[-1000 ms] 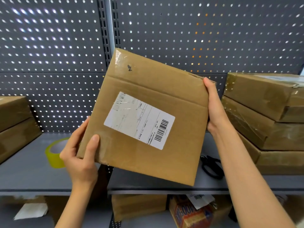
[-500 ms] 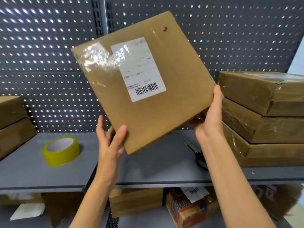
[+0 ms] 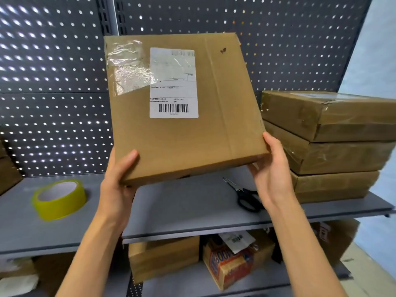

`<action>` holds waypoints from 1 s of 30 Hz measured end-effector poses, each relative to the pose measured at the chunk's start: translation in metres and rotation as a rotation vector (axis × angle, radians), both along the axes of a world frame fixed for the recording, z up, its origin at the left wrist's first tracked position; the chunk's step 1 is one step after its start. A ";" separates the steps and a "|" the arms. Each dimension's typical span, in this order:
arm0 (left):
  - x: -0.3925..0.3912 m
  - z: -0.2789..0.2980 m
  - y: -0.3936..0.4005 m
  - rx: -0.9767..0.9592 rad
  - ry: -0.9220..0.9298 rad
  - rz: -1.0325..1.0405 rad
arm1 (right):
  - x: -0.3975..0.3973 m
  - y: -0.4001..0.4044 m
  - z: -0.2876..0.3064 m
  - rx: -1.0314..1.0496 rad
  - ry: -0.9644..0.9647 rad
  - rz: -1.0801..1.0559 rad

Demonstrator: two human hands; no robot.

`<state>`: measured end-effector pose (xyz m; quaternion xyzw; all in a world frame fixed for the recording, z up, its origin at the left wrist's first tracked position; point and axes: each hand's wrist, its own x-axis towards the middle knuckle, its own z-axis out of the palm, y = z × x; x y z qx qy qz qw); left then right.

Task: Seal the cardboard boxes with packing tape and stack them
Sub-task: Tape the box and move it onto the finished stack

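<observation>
The box point(image 3: 182, 108) is held up in the air above the shelf point(image 3: 192, 209), its broad labelled face toward the camera and nearly upright, the top edge leaning a little left. A white label point(image 3: 173, 82) and a patch of clear tape point(image 3: 128, 67) sit on its upper half. The whole box rises above the grip: both hands hold only its lower edge. The left hand point(image 3: 116, 179) clasps the lower left corner, thumb on the front face, fingers hidden behind. The right hand point(image 3: 271, 168) cups the lower right corner, thumb along the side edge, fingers under and behind.

The stack point(image 3: 330, 144) of three wrapped boxes stands just to the right, close to the right hand, its top below the held box's upper edge. So the right hand is the nearer one, and a placement would likely mean tipping the box flat and carrying it rightward onto the stack.

On the shelf, scissors point(image 3: 244, 196) lie below the right hand; the tape roll point(image 3: 59, 198) sits well to the left.
</observation>
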<state>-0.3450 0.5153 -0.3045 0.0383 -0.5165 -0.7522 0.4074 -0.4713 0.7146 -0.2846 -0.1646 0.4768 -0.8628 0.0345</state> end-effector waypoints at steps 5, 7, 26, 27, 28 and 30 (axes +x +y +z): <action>-0.009 0.006 -0.006 -0.070 -0.002 -0.043 | 0.003 0.008 0.006 0.037 0.090 -0.044; -0.013 0.009 -0.005 -0.096 0.012 -0.048 | 0.004 0.013 0.010 0.046 0.104 -0.071; -0.072 0.105 0.105 -0.251 0.255 0.169 | -0.074 0.100 0.094 0.125 0.464 -0.148; -0.078 0.111 0.115 -0.252 0.255 0.175 | -0.081 0.108 0.100 0.129 0.476 -0.144; -0.083 0.116 0.126 -0.259 0.247 0.178 | -0.089 0.116 0.106 0.134 0.486 -0.136; -0.096 0.125 0.146 -0.282 0.226 0.176 | -0.107 0.132 0.117 0.140 0.496 -0.123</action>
